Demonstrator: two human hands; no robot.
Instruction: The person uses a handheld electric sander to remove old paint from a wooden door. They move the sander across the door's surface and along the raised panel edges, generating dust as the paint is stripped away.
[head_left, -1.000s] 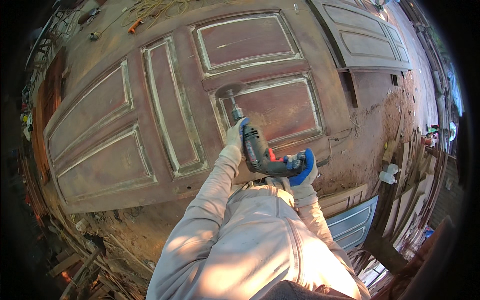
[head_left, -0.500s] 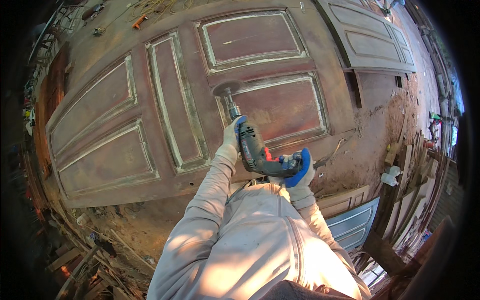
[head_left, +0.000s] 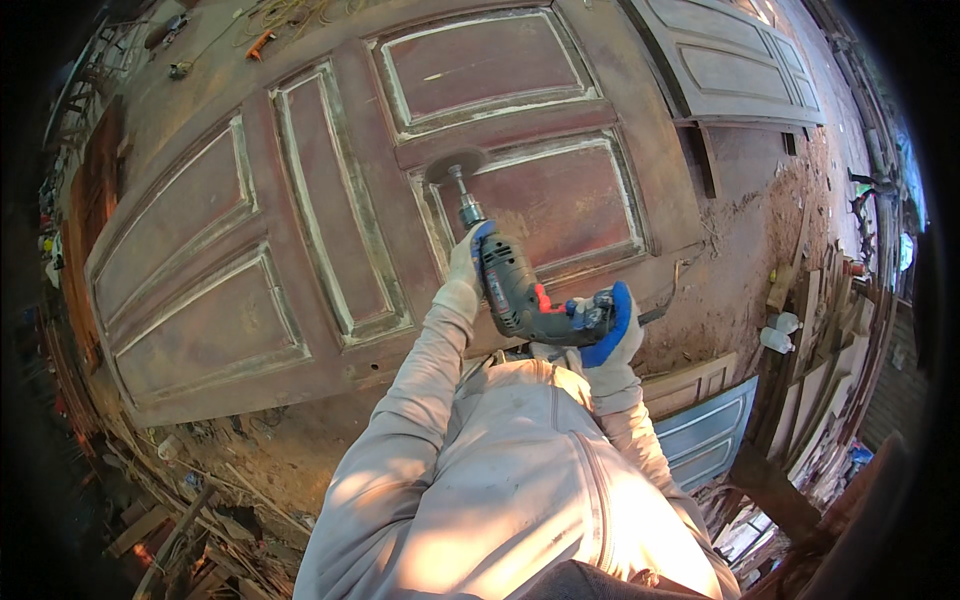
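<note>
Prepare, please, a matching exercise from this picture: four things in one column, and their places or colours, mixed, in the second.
1. drill
2. left hand
3. right hand
4. containers

A. at the drill's rear handle
B. whitish, well to the right of both hands
C. dark, with a red part
D. near the drill's front end

Pairs: 1-C, 2-D, 3-A, 4-B

Beyond the left hand (head_left: 466, 262), the round grey disc (head_left: 453, 163) is blurred. The right hand (head_left: 614, 332) hides part of the black-and-red power drill (head_left: 511, 285). Far ahead, the upper edge cuts off the coiled yellow cable (head_left: 284, 15).
</note>
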